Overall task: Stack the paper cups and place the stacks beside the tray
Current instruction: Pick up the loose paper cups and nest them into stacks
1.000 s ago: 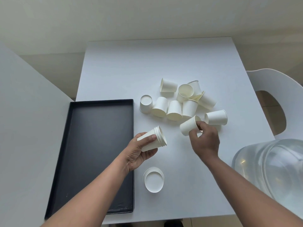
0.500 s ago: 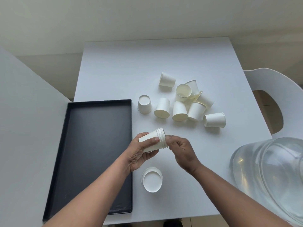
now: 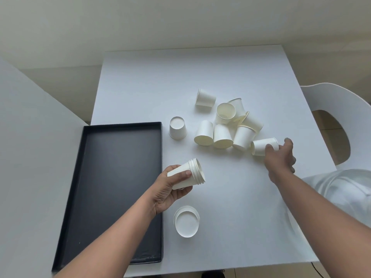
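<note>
- The left hand (image 3: 168,189) holds a small stack of paper cups (image 3: 186,174) on its side, above the white table (image 3: 160,77) and just right of the black tray (image 3: 112,177).
- The fingers wrap snugly around the stack. Its open end points right and a little far, likely so the next cup can slide in easily.
- Several thin rolled rims sit close together at that open end, so a few cups are already nested.
- The right hand (image 3: 281,157) reaches far and to the right. Its fingers curl around a lying cup (image 3: 263,146) at the right edge of the pile. The hand touches the cup, but the grip does not look fully tight yet.
- The loose cups (image 3: 222,125) lie in a messy bunch in the middle of the table. Some rest on their sides, and some stand upside down.
- One upside-down cup (image 3: 177,130) stands alone, near the far right corner of the tray.
- A finished stack (image 3: 186,223) stands near the person, right beside the tray. That is where stacks belong.
- The cups are white paper, smooth and light. They are round, and wider at the mouth than at the bottom, which lets them fit inside each other.
- The tray is flat, dark and long, with a low wall, and it looks empty.
- A white chair (image 3: 341,109) stands to the right of the table.
</note>
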